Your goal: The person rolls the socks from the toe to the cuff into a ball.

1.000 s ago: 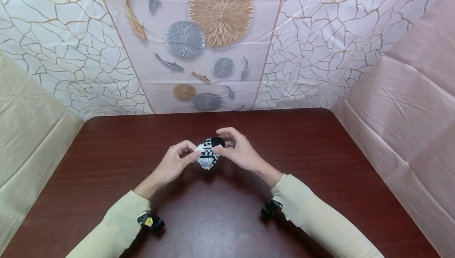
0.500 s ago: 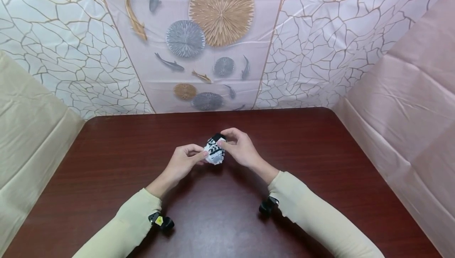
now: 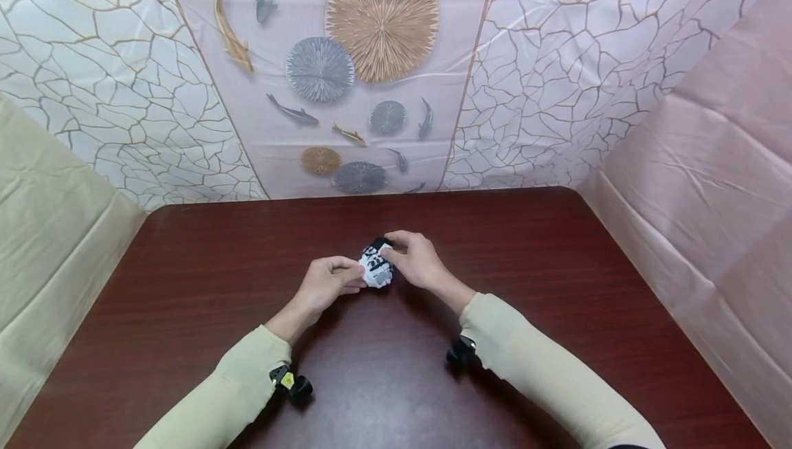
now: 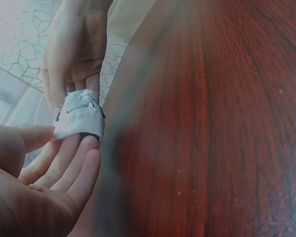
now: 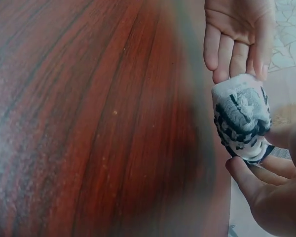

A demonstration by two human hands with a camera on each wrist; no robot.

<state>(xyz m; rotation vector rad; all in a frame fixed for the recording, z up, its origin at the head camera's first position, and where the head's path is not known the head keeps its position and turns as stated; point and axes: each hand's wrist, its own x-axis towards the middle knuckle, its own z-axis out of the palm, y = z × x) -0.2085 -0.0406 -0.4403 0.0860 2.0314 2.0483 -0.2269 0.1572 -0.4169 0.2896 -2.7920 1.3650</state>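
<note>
A small black-and-white knitted sock (image 3: pixel 376 271), bunched up with loose threads showing, is held above the table between both hands. My left hand (image 3: pixel 323 284) pinches its left side between thumb and fingers. On the other side, my right hand (image 3: pixel 422 263) grips the upper right part, thumb in front. In the left wrist view, the sock's pale end (image 4: pixel 79 123) lies between the left thumb and fingertips. The right wrist view shows its frayed grey patch (image 5: pixel 244 106) and dark stitches; the far side is hidden.
The dark red wooden table (image 3: pixel 526 243) spreads all around below the hands. Behind it hangs a patterned cloth (image 3: pixel 383 126), with plain cloth at both sides. Each sleeve carries a small black wrist camera (image 3: pixel 301 387).
Both hands have come closer together, the left hand shifting right and the right hand slightly lower. The sock has moved a little to the right and tilted, staying held throughout.
</note>
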